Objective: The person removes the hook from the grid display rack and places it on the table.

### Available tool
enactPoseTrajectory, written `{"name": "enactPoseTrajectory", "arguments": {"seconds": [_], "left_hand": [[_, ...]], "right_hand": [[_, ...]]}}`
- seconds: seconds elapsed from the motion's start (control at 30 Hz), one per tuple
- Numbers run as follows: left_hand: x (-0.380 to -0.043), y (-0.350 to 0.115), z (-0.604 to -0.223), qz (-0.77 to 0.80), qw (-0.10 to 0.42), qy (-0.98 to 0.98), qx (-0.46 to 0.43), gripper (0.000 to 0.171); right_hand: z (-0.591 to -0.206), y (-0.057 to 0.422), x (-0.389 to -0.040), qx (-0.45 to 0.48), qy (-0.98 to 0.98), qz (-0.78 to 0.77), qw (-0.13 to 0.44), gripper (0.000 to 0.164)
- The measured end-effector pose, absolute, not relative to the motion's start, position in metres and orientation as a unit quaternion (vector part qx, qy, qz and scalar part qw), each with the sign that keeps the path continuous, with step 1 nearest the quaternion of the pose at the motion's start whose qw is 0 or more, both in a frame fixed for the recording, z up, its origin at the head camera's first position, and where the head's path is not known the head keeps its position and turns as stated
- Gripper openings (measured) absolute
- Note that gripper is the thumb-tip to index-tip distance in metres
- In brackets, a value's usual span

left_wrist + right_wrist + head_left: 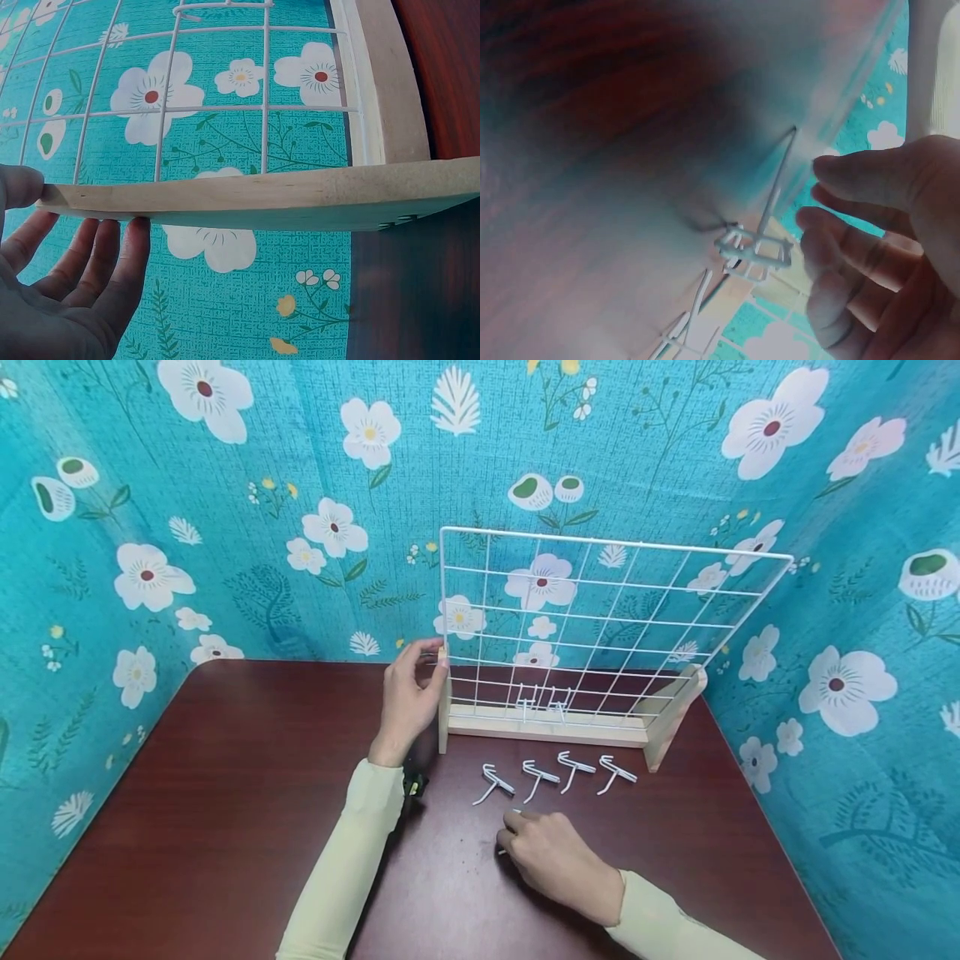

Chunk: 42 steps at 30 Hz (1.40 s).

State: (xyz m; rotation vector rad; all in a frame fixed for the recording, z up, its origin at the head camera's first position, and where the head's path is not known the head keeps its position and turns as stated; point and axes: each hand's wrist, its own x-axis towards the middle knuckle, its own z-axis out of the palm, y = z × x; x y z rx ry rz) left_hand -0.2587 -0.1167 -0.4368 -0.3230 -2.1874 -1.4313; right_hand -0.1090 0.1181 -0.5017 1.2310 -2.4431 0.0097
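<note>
A white wire grid panel (570,610) stands upright in a wooden stand. My left hand (412,685) pinches the upper end of the stand's left side piece (225,196), thumb on one face and fingers on the other. Two white wire hooks (558,706) are on the grid's lower part. In front of it, several more white hooks (570,768) lie in a row. Nearer me, my right hand (558,864) is low over the table with bent fingers. In the right wrist view a hook (754,255) is just beyond its fingertips, a gap between them.
The dark red-brown table (262,793) extends widely to the left. A teal flowered cloth (262,527) hangs close behind the grid and along both sides. The stand's right side piece (675,722) is near the table's right edge.
</note>
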Motion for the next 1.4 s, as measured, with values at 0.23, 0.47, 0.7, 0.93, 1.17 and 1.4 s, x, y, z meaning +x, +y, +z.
{"name": "enactPoseTrajectory", "arguments": {"seconds": [0.23, 0.47, 0.7, 0.93, 1.17, 1.4], "left_hand": [[-0.258, -0.117, -0.437, -0.525, 0.248, -0.806, -0.113, 0.027], [-0.257, -0.117, -0.436, -0.527, 0.247, -0.805, -0.116, 0.027], [-0.257, -0.118, -0.437, -0.524, 0.249, -0.806, -0.116, 0.026], [-0.258, -0.117, -0.437, -0.528, 0.252, -0.803, -0.116, 0.026], [-0.259, -0.116, -0.437, -0.532, 0.252, -0.800, -0.113, 0.026], [-0.260, -0.116, -0.437, -0.532, 0.255, -0.799, -0.118, 0.027]], "right_hand": [[-0.493, 0.121, -0.114, 0.442, -0.866, 0.065, 0.225, 0.017], [-0.490, 0.126, -0.120, 0.429, -0.862, 0.102, 0.251, 0.010], [-0.485, 0.134, -0.131, 0.396, -0.862, 0.131, 0.288, 0.012], [-0.477, 0.146, -0.143, 0.355, -0.866, 0.159, 0.313, 0.014], [-0.468, 0.155, -0.152, 0.312, -0.873, 0.169, 0.335, 0.016], [-0.463, 0.161, -0.159, 0.279, -0.879, 0.172, 0.346, 0.014]]}}
